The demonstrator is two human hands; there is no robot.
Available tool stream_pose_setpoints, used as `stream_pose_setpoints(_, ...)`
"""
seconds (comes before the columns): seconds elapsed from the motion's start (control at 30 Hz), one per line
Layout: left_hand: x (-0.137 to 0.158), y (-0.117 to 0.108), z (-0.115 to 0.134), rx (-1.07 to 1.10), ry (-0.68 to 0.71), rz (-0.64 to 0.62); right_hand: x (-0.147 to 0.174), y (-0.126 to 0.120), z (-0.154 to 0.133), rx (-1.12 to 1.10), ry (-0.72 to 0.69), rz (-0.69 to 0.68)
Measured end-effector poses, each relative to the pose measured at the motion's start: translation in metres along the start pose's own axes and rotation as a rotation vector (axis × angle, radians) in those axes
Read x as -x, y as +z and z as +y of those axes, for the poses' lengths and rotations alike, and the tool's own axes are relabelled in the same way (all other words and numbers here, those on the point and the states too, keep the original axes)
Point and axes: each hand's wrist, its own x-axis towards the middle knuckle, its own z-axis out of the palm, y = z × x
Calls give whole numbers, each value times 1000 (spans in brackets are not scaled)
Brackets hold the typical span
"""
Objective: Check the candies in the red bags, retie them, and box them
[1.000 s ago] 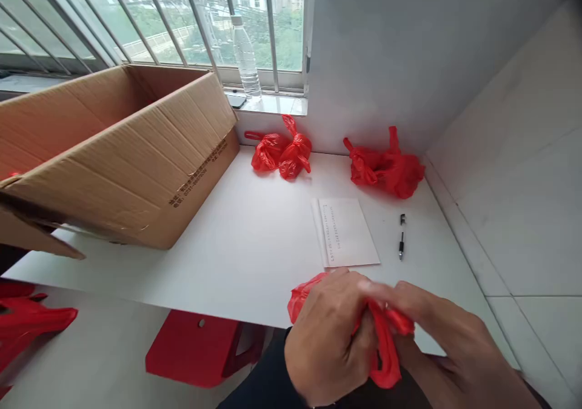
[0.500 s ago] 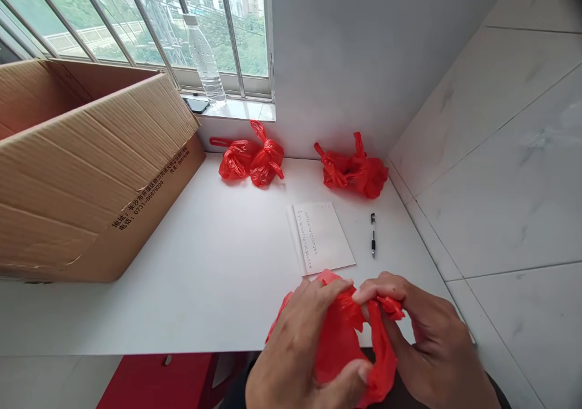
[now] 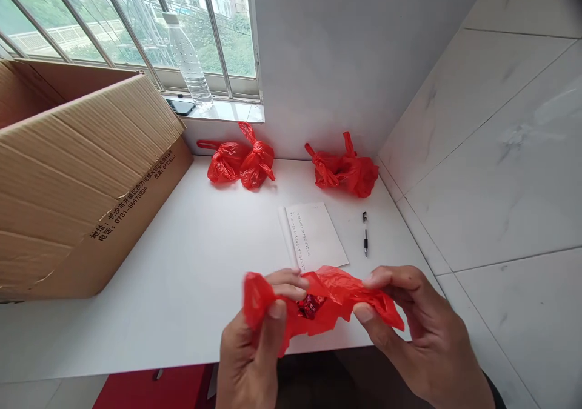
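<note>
Since half a second ago, the left hand (image 3: 254,345) has shifted left, drawing the red plastic bag (image 3: 334,285) wide over the table's (image 3: 154,300) near edge. Its thumb and fingers pinch the bag's left side; the right hand (image 3: 421,330) pinches the right. Spreading the bag looks done; a shiny red piece (image 3: 311,305) remains inside, and the left pair of bags (image 3: 257,163) stays knotted.

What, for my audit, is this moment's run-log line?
left hand: holds red bag | right hand: holds same bag | bag: open, shiny item visible
</note>
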Motion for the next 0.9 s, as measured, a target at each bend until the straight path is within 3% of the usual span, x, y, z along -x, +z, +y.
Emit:
stream_pose_setpoints(0.1,-4,-4,3,241,-162,-99,1,0,0,-49,-54,-74)
stream_pose_setpoints(0.2,-2,-2,2,-11,-200,-137,-1,2,-4,-79,-58,-95)
stream_pose_setpoints(0.3,10,6,-2,-364,-76,-177,-2,7,-9,-84,-90,-131)
stream_pose_setpoints(0.4,20,11,-5,-431,6,-277,-4,13,-12,-137,-245,-166)
stream_pose_setpoints(0.5,18,8,-1,-408,-98,-318,-6,15,-9,-102,-378,-180)
stream_pose_setpoints(0.63,5,1,8,-302,-295,-219,-10,11,0,91,-264,-212)
stream_pose_setpoints(0.73,-6,-2,10,-117,-415,-271,-7,7,3,-8,-156,-199)
stream_pose_setpoints(0.9,-17,-9,9,30,-354,-374,-2,8,0,-185,-19,-341)
